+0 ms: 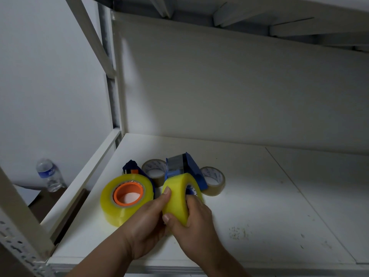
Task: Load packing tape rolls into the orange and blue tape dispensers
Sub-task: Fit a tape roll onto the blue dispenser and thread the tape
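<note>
The yellow roll [176,198] is pinched by fingers [167,193] of both hands; if skewed against the blue dispenser [187,168] beyond, it could jam.

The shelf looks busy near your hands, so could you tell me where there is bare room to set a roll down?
The shelf is bare right of the brown roll and behind the blue dispenser. The front-left, around the yellow roll, is crowded.
</note>
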Demonstrator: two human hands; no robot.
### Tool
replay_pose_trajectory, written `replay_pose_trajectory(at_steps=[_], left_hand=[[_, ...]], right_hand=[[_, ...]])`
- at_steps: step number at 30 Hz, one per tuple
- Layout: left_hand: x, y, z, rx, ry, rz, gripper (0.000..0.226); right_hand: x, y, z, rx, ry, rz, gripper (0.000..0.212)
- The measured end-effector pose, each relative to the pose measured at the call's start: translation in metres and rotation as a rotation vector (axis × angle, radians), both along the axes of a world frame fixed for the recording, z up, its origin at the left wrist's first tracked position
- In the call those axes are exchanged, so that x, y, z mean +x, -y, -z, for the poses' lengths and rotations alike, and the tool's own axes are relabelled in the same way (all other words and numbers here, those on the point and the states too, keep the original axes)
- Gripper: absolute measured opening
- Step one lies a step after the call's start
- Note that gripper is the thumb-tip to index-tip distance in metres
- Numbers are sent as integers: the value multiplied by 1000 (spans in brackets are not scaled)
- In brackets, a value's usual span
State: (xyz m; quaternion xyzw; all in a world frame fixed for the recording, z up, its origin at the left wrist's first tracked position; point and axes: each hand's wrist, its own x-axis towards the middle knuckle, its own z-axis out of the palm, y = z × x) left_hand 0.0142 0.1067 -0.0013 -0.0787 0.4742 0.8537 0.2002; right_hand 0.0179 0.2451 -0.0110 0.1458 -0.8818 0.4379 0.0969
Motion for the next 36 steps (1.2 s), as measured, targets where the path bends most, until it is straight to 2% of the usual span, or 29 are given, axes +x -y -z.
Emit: replay_pose_trajectory(at_steps=[2,7,12,18,25,32,36], left_hand=[[0,0,2,-20,11,-9,40],[-1,2,2,-118,-11,-73,60],[0,0,-7,-258,-13,-66,40],[-4,-1,-12,-448,11,-48,33],[-10,-9,-11,-481,22,-113,65],[-15,-19,-8,-641,19,-73,36],[-19,-22,-10,-744,7,-48,39]], right_hand=[[-2,0,2,53,-7,18,52],[-3,2,7,154,10,64,58],[-5,2,11,301,5,63,68],[-8,-2,11,450,-30,54,61],[-17,-5,9,576,3,85,48],[-28,-3,12,694,46,130,38],[-32,2,14,741,60,148,36]])
